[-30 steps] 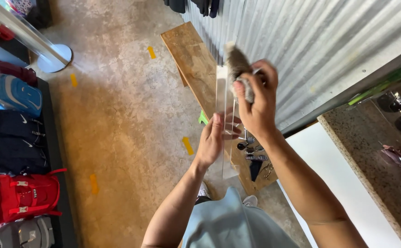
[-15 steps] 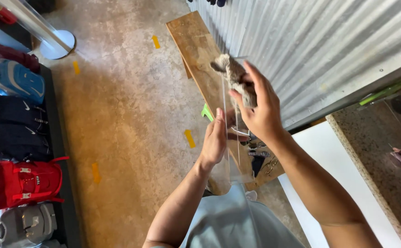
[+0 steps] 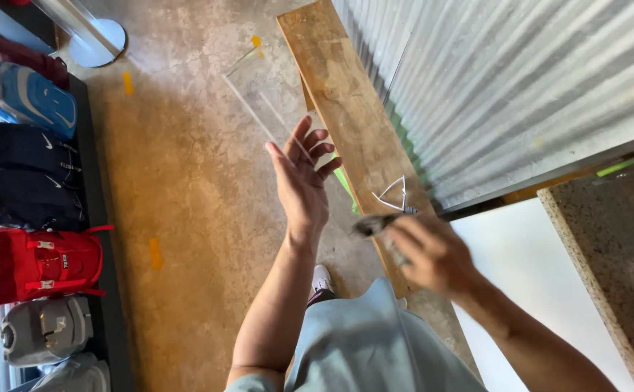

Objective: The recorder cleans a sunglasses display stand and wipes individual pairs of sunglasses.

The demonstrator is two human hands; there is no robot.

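While my left hand (image 3: 299,190) props the clear sheet (image 3: 281,109) open-fingered, its long axis toward eleven o'clock, my right hand (image 3: 433,254) grips a blurred tool (image 3: 375,223) at four.

Bare floor (image 3: 186,218) left; wooden bench (image 3: 346,109) (corrugated wall (image 3: 520,87) behind) blocks right

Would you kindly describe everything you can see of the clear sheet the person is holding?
The clear sheet looks like rigid transparent plastic or glass: flat, roughly rectangular, visible mainly by its pale edges and faint glare. It is held up in the air, tilted, above the concrete floor and beside the wooden bench. The left hand supports it with open palm and spread fingers. The right hand, blurred, holds a small dark tool near its lower end; contact cannot be told.
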